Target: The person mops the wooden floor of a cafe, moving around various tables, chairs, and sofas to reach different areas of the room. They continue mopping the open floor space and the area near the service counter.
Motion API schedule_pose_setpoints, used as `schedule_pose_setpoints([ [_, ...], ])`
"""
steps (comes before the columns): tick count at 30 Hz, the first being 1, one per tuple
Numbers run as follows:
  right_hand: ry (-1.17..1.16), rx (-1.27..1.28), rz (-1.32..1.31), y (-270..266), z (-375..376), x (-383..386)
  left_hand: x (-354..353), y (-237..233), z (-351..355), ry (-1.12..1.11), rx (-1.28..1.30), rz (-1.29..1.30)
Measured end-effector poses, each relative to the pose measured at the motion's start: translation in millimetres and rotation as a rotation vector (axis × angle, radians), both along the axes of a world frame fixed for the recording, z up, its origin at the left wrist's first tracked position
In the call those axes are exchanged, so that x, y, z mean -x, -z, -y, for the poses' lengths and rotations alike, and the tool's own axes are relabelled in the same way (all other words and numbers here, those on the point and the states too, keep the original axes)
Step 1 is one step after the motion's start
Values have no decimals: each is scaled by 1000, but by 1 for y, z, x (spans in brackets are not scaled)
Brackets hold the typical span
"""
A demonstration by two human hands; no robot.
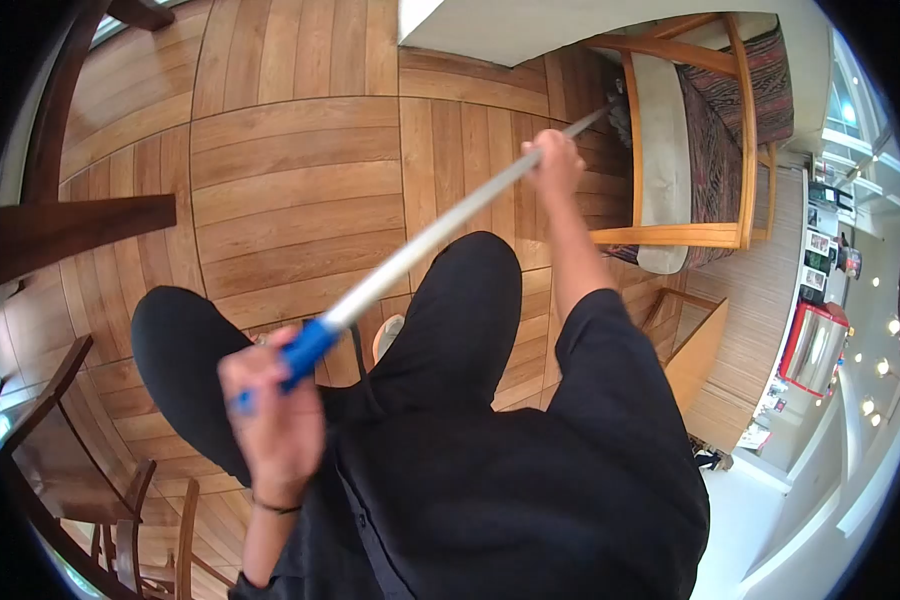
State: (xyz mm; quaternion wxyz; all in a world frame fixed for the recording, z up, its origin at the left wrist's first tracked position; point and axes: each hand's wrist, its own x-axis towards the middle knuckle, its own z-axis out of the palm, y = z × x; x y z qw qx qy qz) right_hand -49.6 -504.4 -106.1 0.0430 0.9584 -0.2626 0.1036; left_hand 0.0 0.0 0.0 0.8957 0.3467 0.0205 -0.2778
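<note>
Left grip (278, 400) closed around the blue handle (308, 352) at the pole's near end; right grip (555, 165) wrapped around the pale pole (410, 255) further up — shaft runs diagonally between them, far end beside the wood-framed seat (662, 140), over the wooden floor (295, 180).

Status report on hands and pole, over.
Left hand on blue grip. Right hand farther along pole. Far end by cushioned seat, partly in shadow.

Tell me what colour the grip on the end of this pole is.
The grip is blue, seen best in the head view.
</note>
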Motion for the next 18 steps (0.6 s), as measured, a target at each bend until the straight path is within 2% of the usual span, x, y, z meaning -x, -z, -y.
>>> schedule_pose_setpoints([
  [2, 60, 39, -26, -22, 37, 21, 21, -10, 32, -51, 64, -74],
  [3, -32, -46, 130, 30, -18, -25, -16, -11, -14, -104, -159, 98],
  [5, -219, -24, 198, 8, -61, -41, -52, -31, -53, -209, -426, 188],
  [6, -250, -135, 296, -3, -101, -50, -66, -28, -102, -232, -326, 273],
  [7, -267, -199, 412, -6, -149, -62, -78, -38, -151, -301, -745, 698],
  [8, -301, -265, 513, -12, -198, -70, -85, -46, -207, -378, -838, 696],
  [9, -376, -383, 577, -12, -249, -69, -89, -56, -266, -452, -799, 590],
  [10, -401, -433, 590, -48, -300, -67, -94, -67, -335, -547, -683, 472],
  [12, -556, -570, 580, -95, -373, -50, -95, -94, -466, -689, -624, 435],
  [13, -702, -612, 468, -120, -408, -27, -88, -106, -503, -743, -611, 445],
  [16, -753, -559, 442, -110, -388, -24, -72, -116, -536, -817, -525, 440],
  [18, -751, -541, 434, -81, -343, -31, -62, -102, -472, -787, -308, 422],
])
